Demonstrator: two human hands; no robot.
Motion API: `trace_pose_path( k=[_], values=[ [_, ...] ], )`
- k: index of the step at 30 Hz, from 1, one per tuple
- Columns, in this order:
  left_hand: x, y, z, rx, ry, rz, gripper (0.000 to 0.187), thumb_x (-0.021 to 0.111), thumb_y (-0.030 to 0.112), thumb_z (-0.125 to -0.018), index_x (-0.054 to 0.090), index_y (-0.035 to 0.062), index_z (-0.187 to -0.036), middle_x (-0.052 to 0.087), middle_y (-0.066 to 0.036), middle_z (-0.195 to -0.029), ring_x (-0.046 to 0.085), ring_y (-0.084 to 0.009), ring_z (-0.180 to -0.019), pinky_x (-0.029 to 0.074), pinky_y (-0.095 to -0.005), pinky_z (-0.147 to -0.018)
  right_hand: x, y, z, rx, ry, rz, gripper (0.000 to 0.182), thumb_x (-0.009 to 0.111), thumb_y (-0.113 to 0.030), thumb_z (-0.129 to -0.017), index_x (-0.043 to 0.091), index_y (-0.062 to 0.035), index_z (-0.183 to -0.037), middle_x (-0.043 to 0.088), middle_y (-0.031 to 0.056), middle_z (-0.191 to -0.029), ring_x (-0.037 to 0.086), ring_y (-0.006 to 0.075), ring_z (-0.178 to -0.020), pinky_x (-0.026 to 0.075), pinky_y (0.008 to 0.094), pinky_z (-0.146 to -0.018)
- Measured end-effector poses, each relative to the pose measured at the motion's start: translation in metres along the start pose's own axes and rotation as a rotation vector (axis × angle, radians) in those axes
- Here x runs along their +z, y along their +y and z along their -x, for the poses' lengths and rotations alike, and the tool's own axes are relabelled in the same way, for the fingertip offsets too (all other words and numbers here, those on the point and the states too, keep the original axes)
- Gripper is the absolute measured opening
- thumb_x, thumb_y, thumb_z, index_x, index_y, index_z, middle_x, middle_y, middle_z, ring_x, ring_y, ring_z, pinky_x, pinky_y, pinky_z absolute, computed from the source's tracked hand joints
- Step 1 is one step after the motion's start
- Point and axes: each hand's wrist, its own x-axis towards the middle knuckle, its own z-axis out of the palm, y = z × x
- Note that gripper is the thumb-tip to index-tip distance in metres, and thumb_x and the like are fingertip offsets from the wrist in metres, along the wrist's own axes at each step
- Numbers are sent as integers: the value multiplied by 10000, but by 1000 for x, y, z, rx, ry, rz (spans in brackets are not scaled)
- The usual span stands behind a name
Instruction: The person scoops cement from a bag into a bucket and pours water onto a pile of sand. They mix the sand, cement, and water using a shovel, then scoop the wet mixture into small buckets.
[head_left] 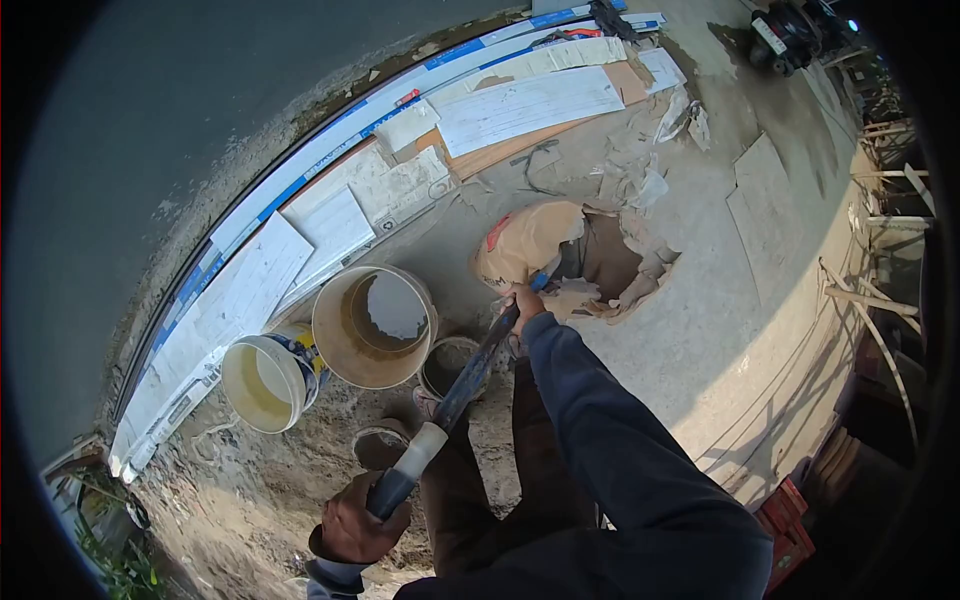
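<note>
My left hand (362, 522) is wrapped round the near end of a shovel's dark handle (468, 385), which has a white band near that grip. Farther along the same shaft, close to a blue section, my right hand (522, 308) is closed on it. The tool slants away from me into a torn brown paper bag (528, 240), lying open on the concrete. Its far end is mostly hidden by the bag's paper, and grey-brown material shows inside the opening.
Left of the shaft stand a large beige bucket (330, 340), a smaller white bucket (240, 385) with yellowish residue, and a dark bucket (447, 368) near my foot. White boards (530, 110) and long blue-and-white strips lie along the wall. A motorcycle (790, 38) is at upper right.
</note>
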Motion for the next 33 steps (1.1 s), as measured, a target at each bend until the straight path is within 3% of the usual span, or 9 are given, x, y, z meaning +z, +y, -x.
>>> trace_pose_path(
  k=[2, 7, 9, 17, 20, 22, 25, 28, 33],
  values=[
    [-13, 9, 0, 256, 107, 348, 730, 822, 345, -617, 493, 3, -1171, 598, -186, -990, 620, -256, -809, 491, -318, -752, 12, -9, 7, -15, -80, -74, 137, 497, -57, -751, 431, -118, -647, 401, 11, -531, 394, 157, -475, 393, 311, -505],
    [32, 90, -2, 552, 392, 974, 736, 848, 343, -594, 478, -9, -1123, 593, -136, -997, 607, -257, -916, 469, -365, -833, -3, -78, 44, 71, -148, -55, 195, 482, -38, -743, 395, -111, -583, 380, 3, -512, 380, 137, -470, 384, 282, -495],
    [47, 113, -16, 829, 881, 819, 698, 821, 387, -626, 450, 16, -1086, 522, -84, -877, 556, -255, -909, 398, -432, -938, -23, -70, 43, 77, -174, -136, 172, 510, -46, -707, 391, -92, -591, 405, 47, -558, 416, 200, -509, 404, 331, -534],
    [-12, 268, 8, 1029, 677, 1117, 428, 795, 189, -659, 478, 21, -893, 568, -94, -792, 585, -214, -789, 472, -406, -833, -47, -135, 104, 87, -219, -220, 242, 586, -142, -745, 399, -115, -593, 407, 27, -540, 448, 180, -516, 395, 313, -523],
    [-30, 302, 25, 1029, 603, 1102, 355, 751, 106, -658, 501, 6, -889, 591, -104, -798, 592, -197, -791, 484, -381, -818, -99, -160, 131, 264, -485, 209, 174, 627, -178, -731, 491, -72, -709, 520, 73, -637, 540, 212, -626, 457, 347, -608],
    [-40, 321, 37, 1061, 526, 937, 359, 721, 123, -665, 470, 17, -900, 566, -102, -781, 576, -213, -801, 462, -386, -814, -113, -157, 146, -888, 102, 1146, 243, 646, -177, -731, 554, -40, -909, 596, 114, -789, 592, 249, -802, 476, 346, -745],
    [-54, 351, 57, 1003, 498, 851, 331, 709, 110, -655, 493, 8, -884, 592, -109, -765, 589, -202, -783, 473, -352, -774, -90, -175, 275, -1397, -308, 1078, 387, 666, -185, -733, 548, -29, -1068, 621, 137, -933, 586, 241, -946, 452, 313, -836],
    [-53, 373, 61, 1055, 524, 780, 328, 729, 107, -632, 523, 15, -871, 624, -95, -793, 592, -158, -748, 475, -298, -703, -51, -193, 343, -1366, -721, 1025, 418, 683, -197, -730, 561, -33, -1094, 636, 121, -916, 596, 200, -916, 454, 314, -829],
    [-59, 400, 65, 972, 463, 779, 365, 776, 162, -641, 548, 24, -890, 629, -70, -809, 590, -142, -764, 467, -290, -705, -34, -207, 361, -1307, -816, 976, 222, 697, -140, -734, 619, -17, -901, 651, 83, -861, 611, 171, -830, 472, 317, -764]
  ],
)
